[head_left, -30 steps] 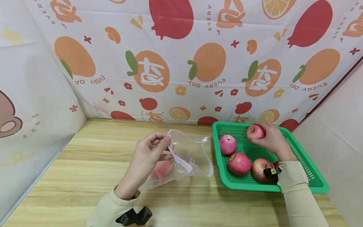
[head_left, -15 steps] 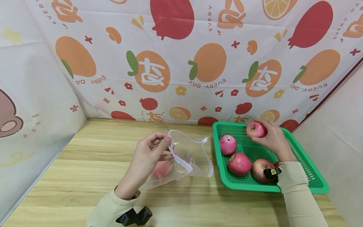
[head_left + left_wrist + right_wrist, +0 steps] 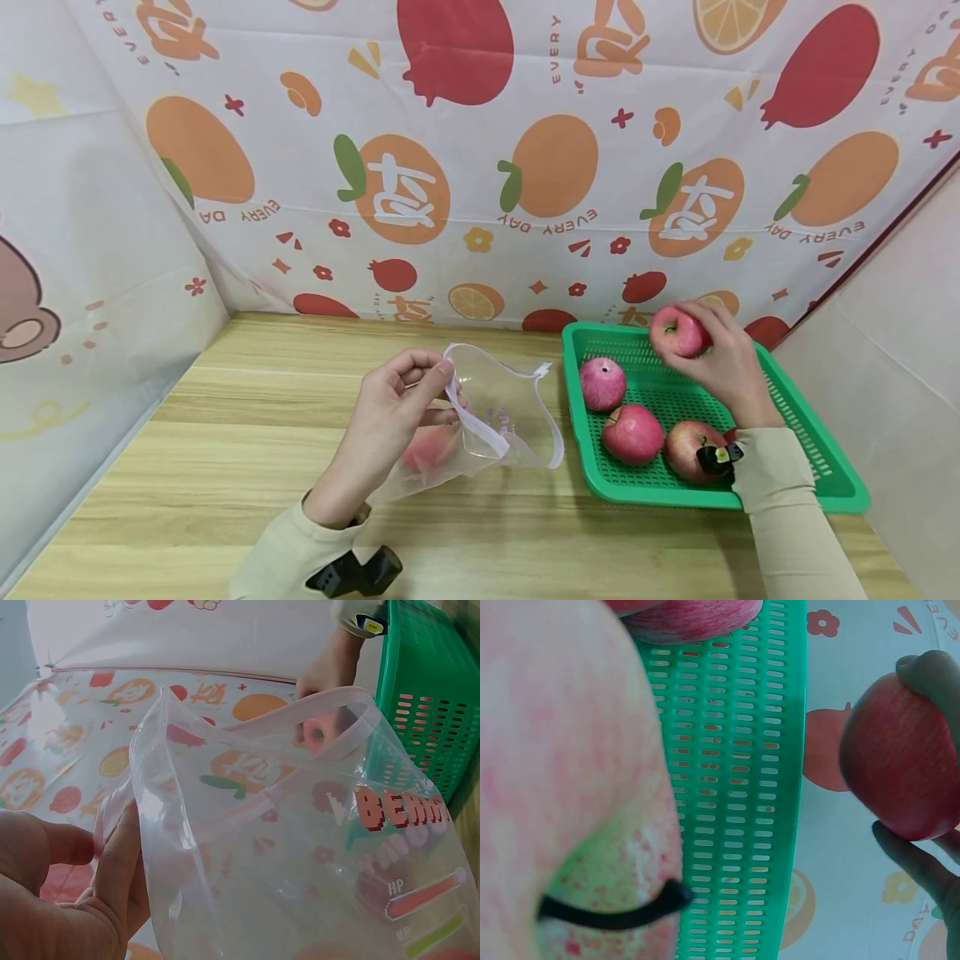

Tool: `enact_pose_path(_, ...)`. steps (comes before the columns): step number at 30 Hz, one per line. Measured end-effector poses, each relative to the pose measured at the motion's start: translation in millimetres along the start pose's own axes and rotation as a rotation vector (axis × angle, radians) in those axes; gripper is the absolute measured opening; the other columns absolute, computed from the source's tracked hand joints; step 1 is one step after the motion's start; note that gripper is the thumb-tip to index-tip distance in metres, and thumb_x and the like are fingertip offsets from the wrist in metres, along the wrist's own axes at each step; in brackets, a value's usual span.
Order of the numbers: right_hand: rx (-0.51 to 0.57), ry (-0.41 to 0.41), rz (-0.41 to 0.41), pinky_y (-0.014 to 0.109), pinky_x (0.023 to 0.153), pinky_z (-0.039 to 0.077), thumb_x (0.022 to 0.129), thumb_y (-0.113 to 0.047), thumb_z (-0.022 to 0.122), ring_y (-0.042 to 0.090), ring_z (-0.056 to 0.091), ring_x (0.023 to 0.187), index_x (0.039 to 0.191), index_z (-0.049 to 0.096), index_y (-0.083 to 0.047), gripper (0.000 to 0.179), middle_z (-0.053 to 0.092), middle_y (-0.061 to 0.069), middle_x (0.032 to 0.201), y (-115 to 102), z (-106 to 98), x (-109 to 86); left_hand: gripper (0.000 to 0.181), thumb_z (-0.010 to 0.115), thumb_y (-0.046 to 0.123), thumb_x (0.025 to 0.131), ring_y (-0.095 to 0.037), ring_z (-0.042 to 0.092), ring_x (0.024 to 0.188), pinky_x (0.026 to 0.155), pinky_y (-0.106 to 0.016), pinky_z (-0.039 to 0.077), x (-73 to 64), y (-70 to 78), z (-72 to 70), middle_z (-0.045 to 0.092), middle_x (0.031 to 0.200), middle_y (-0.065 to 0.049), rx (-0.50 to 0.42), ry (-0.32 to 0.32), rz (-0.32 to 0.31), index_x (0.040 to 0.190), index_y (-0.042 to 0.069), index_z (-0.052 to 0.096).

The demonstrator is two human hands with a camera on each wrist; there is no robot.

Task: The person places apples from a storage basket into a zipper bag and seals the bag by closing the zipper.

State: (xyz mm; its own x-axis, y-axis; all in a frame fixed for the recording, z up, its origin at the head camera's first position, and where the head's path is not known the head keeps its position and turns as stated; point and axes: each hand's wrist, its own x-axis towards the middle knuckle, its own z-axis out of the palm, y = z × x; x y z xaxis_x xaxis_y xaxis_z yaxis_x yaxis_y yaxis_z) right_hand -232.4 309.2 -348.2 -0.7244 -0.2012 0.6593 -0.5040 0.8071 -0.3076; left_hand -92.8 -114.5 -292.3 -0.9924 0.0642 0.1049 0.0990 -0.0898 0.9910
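Note:
My left hand (image 3: 393, 417) pinches the rim of a clear zip bag (image 3: 517, 408) between thumb and fingers, and the bag's mouth gapes toward the right. Inside the bag a red apple (image 3: 429, 448) shows through the plastic. Over the back of a green basket (image 3: 847, 496), my right hand (image 3: 723, 367) grips a red apple (image 3: 677, 332) with thumb and fingers on either side. In the right wrist view this held apple (image 3: 904, 757) appears beyond the basket's slotted wall. Printed lettering and bars mark the bag (image 3: 300, 862) in the left wrist view.
Several more apples lie in the basket, among them a purplish-pink apple (image 3: 602, 383), a red apple (image 3: 633, 433) and a yellowish-red apple (image 3: 692, 450) partly under the right wrist. A fruit-print cloth (image 3: 465, 183) hangs behind the wooden table (image 3: 187, 467).
My right hand has lifted its apple slightly upward from the basket. The left hand and the bag have stayed in place.

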Motion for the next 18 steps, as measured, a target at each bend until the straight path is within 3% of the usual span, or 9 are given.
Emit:
enact_pose_path(2, 0.005, 0.031, -0.024, -0.002, 0.088, 0.037, 0.069, -0.016, 0.095, 0.029, 0.062, 0.111, 0.134, 0.066, -0.015, 0.071, 0.061, 0.011, 0.133, 0.5, 0.4, 0.2, 0.024, 0.061, 0.015, 0.103, -0.015, 0.072, 0.083, 0.073, -0.031, 0.065, -0.2, 0.1, -0.1, 0.069, 0.085, -0.004, 0.000, 0.000, 0.001, 0.110, -0.008, 0.058)
enact_pose_path(4, 0.017, 0.058, -0.046, -0.007, 0.090, 0.031, 0.067, -0.013, 0.096, 0.030, 0.062, 0.112, 0.134, 0.066, -0.014, 0.073, 0.061, 0.012, 0.134, 0.4, 0.5, 0.4, 0.024, 0.061, 0.015, 0.103, -0.015, 0.071, 0.083, 0.073, -0.031, 0.065, -0.5, 0.2, -0.2, 0.069, 0.085, -0.004, -0.001, -0.001, 0.003, 0.110, -0.008, 0.058)
enact_pose_path(13, 0.087, 0.144, -0.149, -0.003, 0.096, 0.036, 0.057, -0.009, 0.099, 0.034, 0.061, 0.116, 0.132, 0.067, -0.010, 0.082, 0.061, 0.015, 0.135, -4.1, -1.0, 2.1, 0.022, 0.061, 0.013, 0.103, -0.016, 0.072, 0.083, 0.073, -0.032, 0.065, -0.3, -1.2, 0.0, 0.069, 0.085, -0.006, -0.001, 0.003, 0.001, 0.109, -0.008, 0.058)
enact_pose_path(18, 0.143, 0.176, -0.234, 0.003, 0.102, 0.040, 0.075, -0.046, 0.089, 0.032, 0.059, 0.118, 0.132, 0.067, -0.007, 0.072, 0.062, 0.018, 0.135, -6.4, -2.9, 7.4, 0.023, 0.061, 0.013, 0.103, -0.017, 0.073, 0.080, 0.072, -0.032, 0.065, -1.0, -1.6, -0.2, 0.070, 0.087, -0.008, 0.013, 0.007, -0.008, 0.112, -0.009, 0.058)
